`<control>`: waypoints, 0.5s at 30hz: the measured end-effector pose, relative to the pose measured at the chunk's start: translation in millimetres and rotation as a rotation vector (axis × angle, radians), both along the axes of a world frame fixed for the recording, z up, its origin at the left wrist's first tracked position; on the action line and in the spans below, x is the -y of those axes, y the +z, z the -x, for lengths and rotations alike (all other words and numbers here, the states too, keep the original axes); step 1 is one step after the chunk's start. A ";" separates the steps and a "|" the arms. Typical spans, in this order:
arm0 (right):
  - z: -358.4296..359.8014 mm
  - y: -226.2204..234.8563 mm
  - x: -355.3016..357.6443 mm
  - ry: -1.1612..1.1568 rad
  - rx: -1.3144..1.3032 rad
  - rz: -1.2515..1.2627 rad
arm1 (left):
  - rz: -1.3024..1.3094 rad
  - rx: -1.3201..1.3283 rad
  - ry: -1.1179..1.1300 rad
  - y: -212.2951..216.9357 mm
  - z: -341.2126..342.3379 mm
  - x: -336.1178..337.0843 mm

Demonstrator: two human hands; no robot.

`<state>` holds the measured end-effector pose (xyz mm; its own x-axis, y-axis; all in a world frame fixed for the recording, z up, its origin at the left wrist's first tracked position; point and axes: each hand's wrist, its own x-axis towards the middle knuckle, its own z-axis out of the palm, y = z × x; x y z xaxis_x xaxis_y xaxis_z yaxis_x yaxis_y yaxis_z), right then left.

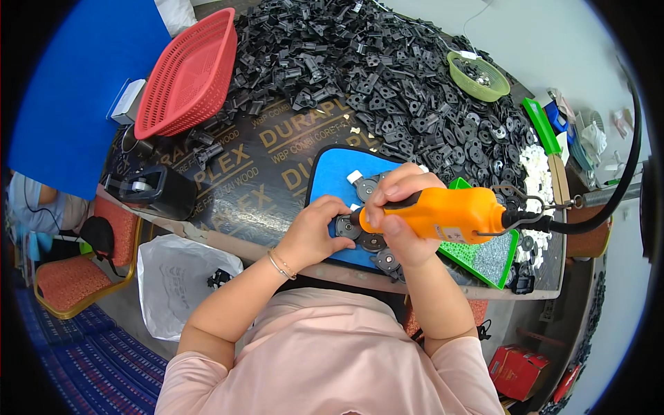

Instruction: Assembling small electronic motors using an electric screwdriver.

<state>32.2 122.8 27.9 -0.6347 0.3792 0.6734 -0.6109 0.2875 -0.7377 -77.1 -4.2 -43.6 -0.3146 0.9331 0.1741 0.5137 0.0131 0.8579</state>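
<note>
1. The round dark metal disc part (346,227) sits on the blue foam work mat (332,176) at the table's near edge, right under your hands, with more discs (384,259) of the same kind lined up beside it.
2. Your left hand (315,232) is pinching that disc, fingers curled narrow around its rim, pressing it flat to the mat.
3. Your right hand (401,207) is wrapped tight around the orange plastic electric screwdriver (443,216), whose tip points left at the disc; the tip itself is hidden behind your fingers.
4. Watch it: your left fingertips lie just beside the tip. If the bit skips off, it could catch them.
5. The black cable and spring hanger (588,207) pull from the right; that tug could tilt the driver and start the screw crooked.
6. The green tray of small screws (487,259) is touching your right wrist, so a sharp elbow move may spill it.
7. The big heap of black brackets (360,62) lies well apart behind the mat.
</note>
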 end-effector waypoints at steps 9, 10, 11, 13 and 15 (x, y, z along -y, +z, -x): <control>0.0 -3.1 1.6 0.019 0.014 0.008 | 0.001 -0.008 0.000 1.7 0.6 -0.6; -0.8 -3.1 2.2 0.019 0.015 0.008 | -0.001 -0.016 -0.002 2.2 0.6 -0.6; -1.6 -2.7 2.9 0.012 0.030 0.000 | -0.001 -0.016 -0.002 1.7 0.8 -0.5; -1.7 -2.8 3.4 0.005 0.046 -0.008 | 0.004 -0.004 0.000 0.5 0.8 -0.1; -1.2 -3.5 3.5 0.006 0.026 0.009 | 0.003 0.002 0.001 1.9 0.2 -0.1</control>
<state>33.3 119.3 24.4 -0.6541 0.3810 0.6534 -0.5934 0.2773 -0.7557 -77.3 -4.1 -41.8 -0.3158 0.9334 0.1704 0.5119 0.0163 0.8589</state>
